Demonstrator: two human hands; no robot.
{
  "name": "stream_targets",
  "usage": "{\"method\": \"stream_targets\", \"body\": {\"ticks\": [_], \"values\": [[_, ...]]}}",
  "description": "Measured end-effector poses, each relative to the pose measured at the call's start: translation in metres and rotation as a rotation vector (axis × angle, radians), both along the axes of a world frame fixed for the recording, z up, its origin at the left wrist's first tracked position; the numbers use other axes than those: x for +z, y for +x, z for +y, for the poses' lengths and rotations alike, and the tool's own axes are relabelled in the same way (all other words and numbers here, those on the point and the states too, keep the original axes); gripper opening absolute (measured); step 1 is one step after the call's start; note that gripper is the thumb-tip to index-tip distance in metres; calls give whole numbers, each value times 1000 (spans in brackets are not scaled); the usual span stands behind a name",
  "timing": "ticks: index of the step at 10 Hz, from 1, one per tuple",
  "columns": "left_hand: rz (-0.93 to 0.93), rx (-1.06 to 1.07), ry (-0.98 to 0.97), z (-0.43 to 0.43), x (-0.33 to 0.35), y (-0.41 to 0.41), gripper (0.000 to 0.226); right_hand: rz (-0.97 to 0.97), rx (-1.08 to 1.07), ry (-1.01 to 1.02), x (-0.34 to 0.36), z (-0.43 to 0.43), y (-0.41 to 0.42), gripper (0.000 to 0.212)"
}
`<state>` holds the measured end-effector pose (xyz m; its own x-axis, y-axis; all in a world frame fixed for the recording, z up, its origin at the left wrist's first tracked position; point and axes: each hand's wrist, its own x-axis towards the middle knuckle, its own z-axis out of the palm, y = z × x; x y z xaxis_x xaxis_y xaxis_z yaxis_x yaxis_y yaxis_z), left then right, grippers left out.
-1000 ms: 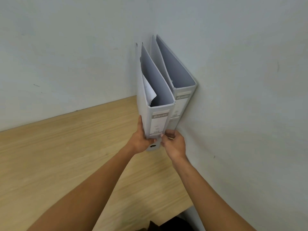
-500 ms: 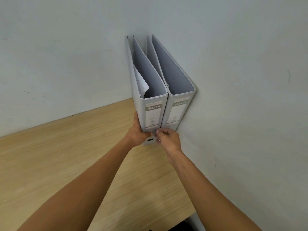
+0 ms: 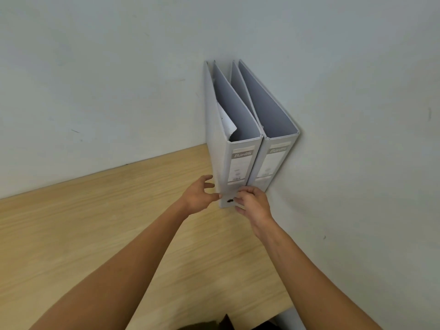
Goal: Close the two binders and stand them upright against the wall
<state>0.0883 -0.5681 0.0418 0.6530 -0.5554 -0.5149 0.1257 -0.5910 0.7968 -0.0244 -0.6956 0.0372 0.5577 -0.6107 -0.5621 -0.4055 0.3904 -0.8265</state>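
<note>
Two grey lever-arch binders stand upright side by side in the corner where the walls meet, spines facing me. The right binder (image 3: 271, 163) rests against the right wall. A loose white sheet sticks up inside the left binder (image 3: 240, 167), which touches the right one. My left hand (image 3: 198, 195) is beside its lower left edge, fingers spread apart, only the thumb tip near the spine. My right hand (image 3: 252, 202) has curled fingers on the bottom of the left binder's spine, by the finger hole.
The binders stand on a light wooden table (image 3: 95, 234). A pale back wall (image 3: 107, 91) and right wall (image 3: 357, 139) close off the corner. The table's front edge (image 3: 285, 308) runs at the lower right, with something dark below it.
The left binder has gone from tilted and lifted to upright against the right one. My left hand has let go of its side and spread its fingers.
</note>
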Motion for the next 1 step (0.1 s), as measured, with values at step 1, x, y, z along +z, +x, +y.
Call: {"method": "stream_targets", "body": {"ticks": [1], "values": [[-9, 30, -30, 26, 12, -7, 74, 8, 48, 3, 1, 15, -2, 13]]}}
